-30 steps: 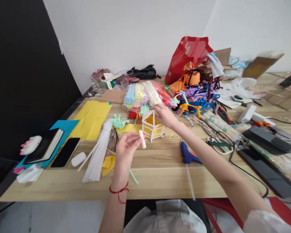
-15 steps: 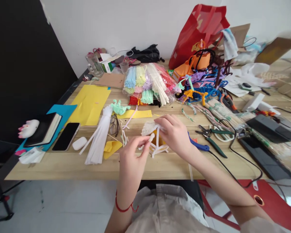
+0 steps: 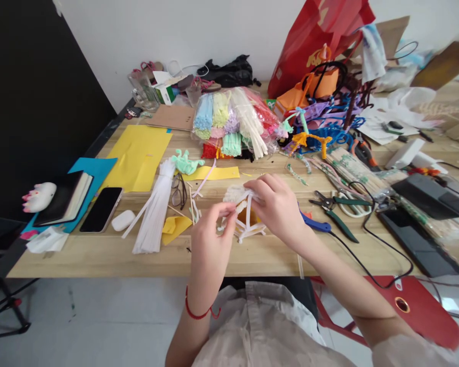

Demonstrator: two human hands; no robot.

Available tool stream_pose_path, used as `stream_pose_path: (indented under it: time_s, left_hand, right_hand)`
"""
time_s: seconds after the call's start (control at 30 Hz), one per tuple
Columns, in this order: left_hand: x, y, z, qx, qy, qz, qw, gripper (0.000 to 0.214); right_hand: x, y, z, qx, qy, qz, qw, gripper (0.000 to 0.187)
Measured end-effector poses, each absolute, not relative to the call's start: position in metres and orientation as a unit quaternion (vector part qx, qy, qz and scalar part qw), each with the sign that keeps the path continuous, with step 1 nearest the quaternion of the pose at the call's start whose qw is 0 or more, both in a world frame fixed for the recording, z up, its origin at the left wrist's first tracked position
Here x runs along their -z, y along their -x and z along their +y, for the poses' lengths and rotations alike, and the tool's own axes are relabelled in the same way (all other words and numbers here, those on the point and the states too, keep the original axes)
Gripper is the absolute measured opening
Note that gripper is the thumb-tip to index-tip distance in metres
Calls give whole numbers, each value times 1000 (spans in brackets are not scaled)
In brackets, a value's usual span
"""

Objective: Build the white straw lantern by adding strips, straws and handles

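Between the thumb and fingers of my left hand (image 3: 212, 234) is a small ridged white piece (image 3: 241, 206), possibly coiled pipe cleaner. My right hand (image 3: 281, 211) is closed on the top of a small white frame (image 3: 248, 233) with yellow panels inside, just above the table front. The frame's top is fuzzy white, and my right fingers partly cover it. The white piece is close against the frame's left side; whether they touch I cannot tell. To the right of the frame lies a blue-handled tool (image 3: 315, 223) with a black cord.
A bundle of white strips (image 3: 153, 214), folded glasses (image 3: 179, 192) and a yellow scrap (image 3: 175, 229) lie left. Behind is a bag of coloured pipe cleaners (image 3: 233, 120). Green-handled pliers (image 3: 334, 214) lie right. A phone (image 3: 101, 209) and earbud case (image 3: 123, 220) are further left.
The white piece in my left hand has come closer to the frame and tilted. My right hand keeps its hold on the frame. The view has shifted slightly.
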State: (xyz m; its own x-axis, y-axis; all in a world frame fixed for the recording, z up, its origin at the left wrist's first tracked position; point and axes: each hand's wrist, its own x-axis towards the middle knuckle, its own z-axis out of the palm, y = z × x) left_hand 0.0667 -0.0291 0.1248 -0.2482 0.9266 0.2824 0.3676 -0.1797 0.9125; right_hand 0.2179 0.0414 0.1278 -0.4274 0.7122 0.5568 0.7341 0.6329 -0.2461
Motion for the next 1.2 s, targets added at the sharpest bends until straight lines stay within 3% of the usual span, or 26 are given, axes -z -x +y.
stream_pose_path:
  time_s: [0.7,1.2]
  left_hand:
    - [-125,-78,-21,-581,-510,572,272,9]
    - [-119,-85,-21,-580,-535,585,186,11]
  right_hand:
    - [-125,-219,34,-18,427,-831,358,21]
    - [-119,-225,28,-71,400,-833,376,36]
